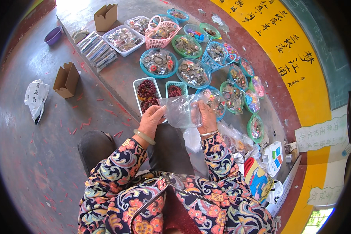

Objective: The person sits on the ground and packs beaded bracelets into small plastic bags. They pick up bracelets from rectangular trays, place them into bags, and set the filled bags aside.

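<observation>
A clear plastic bag point(181, 111) is stretched between my two hands, above my knees. My left hand point(151, 120) pinches its left edge, and my right hand point(207, 118) grips the right edge. The bag looks flat, and I can make out nothing inside it. Just beyond the left hand lies a white basket point(135, 93) holding dark red, bead-like pieces with some yellow ones. Beside it, behind the bag, sits a smaller pale green basket point(167, 83) of similar red pieces.
Past the baskets stand several round tubs, among them a teal bowl point(143, 70) and a pink basket point(147, 35), filled with packaged small items. Flat packs point(97, 50) are stacked at the left. Cardboard boxes point(66, 80), a white bag point(37, 99) and a purple basin point(53, 36) stand farther left.
</observation>
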Tool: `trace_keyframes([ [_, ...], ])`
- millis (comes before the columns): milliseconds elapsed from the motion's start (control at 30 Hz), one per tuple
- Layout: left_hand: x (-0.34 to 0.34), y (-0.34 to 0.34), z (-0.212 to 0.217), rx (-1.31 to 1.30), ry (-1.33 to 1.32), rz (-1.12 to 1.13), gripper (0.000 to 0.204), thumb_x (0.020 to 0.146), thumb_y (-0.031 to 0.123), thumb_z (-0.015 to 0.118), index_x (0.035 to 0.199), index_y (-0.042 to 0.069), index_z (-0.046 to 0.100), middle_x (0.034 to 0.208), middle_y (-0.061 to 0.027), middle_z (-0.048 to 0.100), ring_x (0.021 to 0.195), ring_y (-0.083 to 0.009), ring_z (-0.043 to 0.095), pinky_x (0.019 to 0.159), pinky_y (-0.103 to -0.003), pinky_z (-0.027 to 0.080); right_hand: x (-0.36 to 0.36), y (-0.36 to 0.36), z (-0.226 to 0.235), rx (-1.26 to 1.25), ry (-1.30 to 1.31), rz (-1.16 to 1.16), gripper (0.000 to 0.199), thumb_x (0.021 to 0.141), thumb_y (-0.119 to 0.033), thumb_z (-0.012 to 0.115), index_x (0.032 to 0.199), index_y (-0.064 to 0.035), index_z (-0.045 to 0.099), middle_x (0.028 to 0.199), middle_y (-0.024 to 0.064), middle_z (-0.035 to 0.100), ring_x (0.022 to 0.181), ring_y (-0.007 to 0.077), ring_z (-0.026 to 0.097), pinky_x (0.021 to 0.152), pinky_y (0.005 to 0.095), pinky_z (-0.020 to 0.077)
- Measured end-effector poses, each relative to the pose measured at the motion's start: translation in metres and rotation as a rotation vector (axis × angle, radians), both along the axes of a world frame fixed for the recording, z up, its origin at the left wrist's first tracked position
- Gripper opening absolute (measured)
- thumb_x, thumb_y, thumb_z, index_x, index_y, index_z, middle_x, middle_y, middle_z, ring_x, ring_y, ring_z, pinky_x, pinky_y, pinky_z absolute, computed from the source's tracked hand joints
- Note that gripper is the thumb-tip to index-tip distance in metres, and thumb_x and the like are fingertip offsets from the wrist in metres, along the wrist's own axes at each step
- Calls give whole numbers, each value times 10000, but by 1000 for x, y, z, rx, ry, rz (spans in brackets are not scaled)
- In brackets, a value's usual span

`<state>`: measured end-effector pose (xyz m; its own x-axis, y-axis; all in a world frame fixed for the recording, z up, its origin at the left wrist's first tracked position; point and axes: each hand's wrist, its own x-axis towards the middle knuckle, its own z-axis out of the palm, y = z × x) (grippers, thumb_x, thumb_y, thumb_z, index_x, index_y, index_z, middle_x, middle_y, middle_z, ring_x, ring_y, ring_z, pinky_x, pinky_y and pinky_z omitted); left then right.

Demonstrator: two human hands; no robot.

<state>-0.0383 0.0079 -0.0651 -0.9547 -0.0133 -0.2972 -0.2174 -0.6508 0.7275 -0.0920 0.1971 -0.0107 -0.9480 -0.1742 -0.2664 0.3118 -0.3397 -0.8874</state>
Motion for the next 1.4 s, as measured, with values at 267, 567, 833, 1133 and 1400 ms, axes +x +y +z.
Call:
trace_keyframes([
  [267,-1,-4,11,-76,223,227,191,879,197,557,783,103,421,735,-12,548,521,-60,446,446,-196,375,4,-2,6,451,277,-63,299,877,-315,559,778,-40,623,514,-23,507,393,37,437,350,185,302],
  [567,-1,-9,22,225,40,62,143,878,194,560,957,76,547,707,31,541,538,-34,445,463,-156,342,15,-9,3,503,400,-119,361,901,-348,510,734,-35,577,432,-28,431,339,40,388,324,201,256],
  [833,1,0,16,-17,223,321,75,866,87,566,802,51,577,680,89,473,579,11,380,504,-135,295,14,1,-11,582,394,-162,403,904,-359,498,643,-53,510,411,-22,401,335,46,388,328,200,256],
  [1133,-3,-20,25,-292,346,258,37,845,54,585,836,18,592,690,70,496,623,-15,425,550,-166,360,20,26,21,655,535,-327,238,867,-262,569,806,-34,591,636,19,560,504,56,498,419,185,355],
  [1400,15,-7,50,-825,608,46,109,808,64,612,907,19,601,775,-109,611,679,-132,584,613,-244,454,33,0,57,1066,682,413,177,790,-141,628,902,-4,634,759,27,638,669,131,605,587,226,459],
])
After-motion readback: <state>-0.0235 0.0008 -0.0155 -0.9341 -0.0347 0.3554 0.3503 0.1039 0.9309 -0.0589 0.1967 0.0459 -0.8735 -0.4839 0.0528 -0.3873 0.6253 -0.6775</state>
